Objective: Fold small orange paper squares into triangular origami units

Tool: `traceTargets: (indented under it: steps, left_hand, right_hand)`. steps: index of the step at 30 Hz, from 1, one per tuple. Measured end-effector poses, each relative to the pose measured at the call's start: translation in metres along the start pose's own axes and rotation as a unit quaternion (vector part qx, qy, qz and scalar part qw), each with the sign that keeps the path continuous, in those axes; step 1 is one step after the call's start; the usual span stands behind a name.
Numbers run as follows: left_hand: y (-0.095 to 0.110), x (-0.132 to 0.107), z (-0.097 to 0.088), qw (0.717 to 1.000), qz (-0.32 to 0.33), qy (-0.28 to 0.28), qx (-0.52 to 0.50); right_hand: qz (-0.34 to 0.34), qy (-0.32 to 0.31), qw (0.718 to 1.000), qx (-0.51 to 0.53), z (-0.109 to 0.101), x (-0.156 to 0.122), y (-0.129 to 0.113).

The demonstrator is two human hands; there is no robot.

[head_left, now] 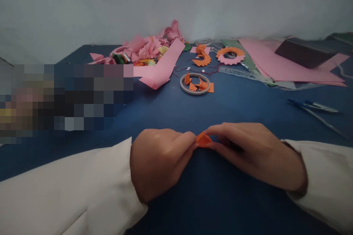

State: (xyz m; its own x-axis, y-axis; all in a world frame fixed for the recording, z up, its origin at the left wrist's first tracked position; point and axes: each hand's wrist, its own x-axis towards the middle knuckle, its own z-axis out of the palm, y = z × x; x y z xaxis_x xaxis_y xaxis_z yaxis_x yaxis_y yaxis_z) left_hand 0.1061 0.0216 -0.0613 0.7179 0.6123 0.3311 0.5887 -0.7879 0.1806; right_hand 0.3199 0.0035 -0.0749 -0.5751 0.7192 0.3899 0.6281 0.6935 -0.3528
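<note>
Between my two hands, low over the blue table (165, 108), is a small folded piece of orange paper (203, 140). My left hand (162, 158) pinches its left end between thumb and forefinger. Thumb and forefinger of my right hand (253, 150) grip its right side, the forefinger on the upper edge and the thumb below. Beyond my hands a narrow ring (182, 87), like a tape roll, lies flat. Several folded orange paper pieces (202, 86) sit inside it, and an orange square (211, 87) touches its right side.
Crumpled pink paper (143, 49) is heaped at the back left, beside a long pink strip (165, 66). Orange and pink folded rings (231, 54) lie at the back. Pink sheets (270, 62) bear a dark box-like object (305, 52). Pens (321, 107) lie right. The left is pixelated.
</note>
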Motion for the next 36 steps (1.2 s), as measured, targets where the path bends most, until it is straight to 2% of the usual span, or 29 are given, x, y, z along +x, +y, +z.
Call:
traceTargets:
  steps: [6, 10, 13, 17, 28, 36]
  left_hand:
    - [0.000, 0.002, 0.000, 1.000, -0.024, -0.017, 0.001]
    - [0.002, 0.003, 0.000, 0.999, -0.029, -0.017, 0.011]
    - [0.002, 0.002, 0.000, 0.999, 0.000, 0.024, 0.032]
    - [0.003, -0.001, -0.001, 0.991, 0.076, 0.073, 0.081]
    - [0.005, -0.002, -0.001, 0.990, 0.094, 0.065, 0.079]
    - [0.011, -0.006, 0.000, 0.988, 0.101, 0.039, 0.110]
  right_hand:
    - [-0.067, -0.001, 0.997, -0.048, -0.001, -0.001, 0.001]
    - [-0.072, 0.015, 0.996, -0.055, -0.001, -0.001, -0.001]
    - [-0.073, 0.020, 0.995, -0.068, -0.001, -0.001, -0.002]
    - [-0.078, 0.038, 0.992, -0.087, 0.001, -0.001, -0.003]
    - [-0.076, 0.043, 0.990, -0.108, 0.001, -0.002, -0.004]
    - [-0.078, 0.043, 0.988, -0.123, -0.001, -0.001, -0.005]
